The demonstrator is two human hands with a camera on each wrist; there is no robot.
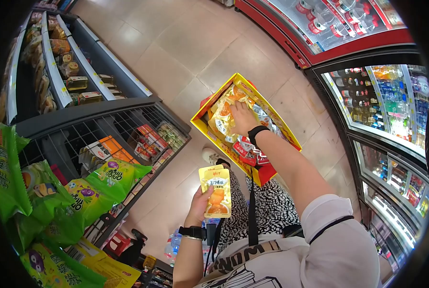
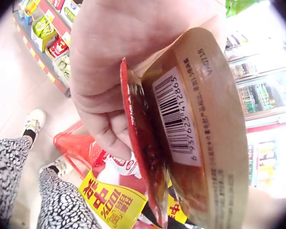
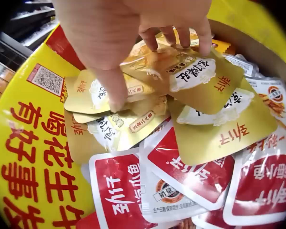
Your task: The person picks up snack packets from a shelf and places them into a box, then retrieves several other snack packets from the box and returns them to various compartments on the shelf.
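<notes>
In the head view my left hand (image 1: 198, 204) grips gold snack pouches (image 1: 215, 192), thumb across the front one. The left wrist view shows a barcoded pouch back (image 2: 195, 124) and a red-edged pouch (image 2: 138, 138) beside it, both against the left hand (image 2: 109, 71). My right hand (image 1: 243, 118) reaches into a yellow cardboard box (image 1: 277, 129). Its spread fingers and straight thumb press on loose gold snack pouches (image 3: 195, 78) lying on top, as the right wrist view shows. Red and white snack pouches (image 3: 186, 167) lie below them.
Green snack bags (image 1: 104, 180) hang on a wire rack (image 1: 89, 125) at left, beside shelves (image 1: 56, 72) of packaged food. Lit drink fridges (image 1: 377, 101) line the right. Tiled floor (image 1: 171, 53) runs between. A red plastic bag (image 2: 74, 145) shows beside the box.
</notes>
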